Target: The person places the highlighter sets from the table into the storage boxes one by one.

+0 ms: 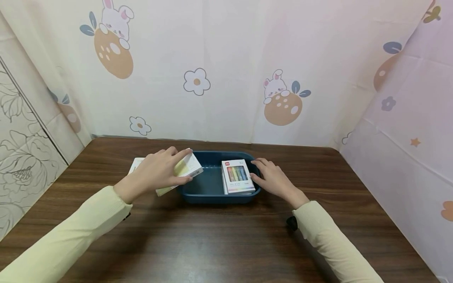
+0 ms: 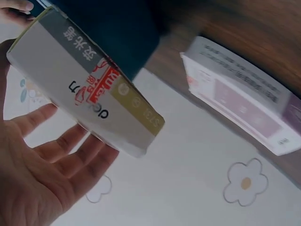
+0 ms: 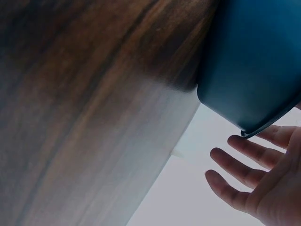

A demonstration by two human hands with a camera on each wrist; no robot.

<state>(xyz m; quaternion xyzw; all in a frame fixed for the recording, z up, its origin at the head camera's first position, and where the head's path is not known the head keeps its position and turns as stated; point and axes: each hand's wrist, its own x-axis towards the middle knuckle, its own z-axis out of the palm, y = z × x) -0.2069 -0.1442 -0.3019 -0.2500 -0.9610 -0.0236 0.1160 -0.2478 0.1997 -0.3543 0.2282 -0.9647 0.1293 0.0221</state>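
My left hand (image 1: pixel 155 169) grips a white and yellow-green highlighter box (image 1: pixel 191 167), thumb and fingers on opposite sides, over the left end of a dark blue bin (image 1: pixel 216 199). In the left wrist view the highlighter box (image 2: pixel 89 84) shows grey and olive bands. My right hand (image 1: pixel 274 179) is at the bin's right rim, its fingers loosely extended; in the right wrist view they lie beside the bin's wall (image 3: pixel 254 61). Inside the bin's right side lies a white box with a window of coloured sticks (image 1: pixel 238 176), on top of another pale box.
A white and purple box (image 2: pixel 244 99) stands on the wooden table (image 1: pixel 198 243) beyond my left hand, mostly hidden by it in the head view. A patterned curtain (image 1: pixel 233 106) hangs along the table's back edge and down the right side.
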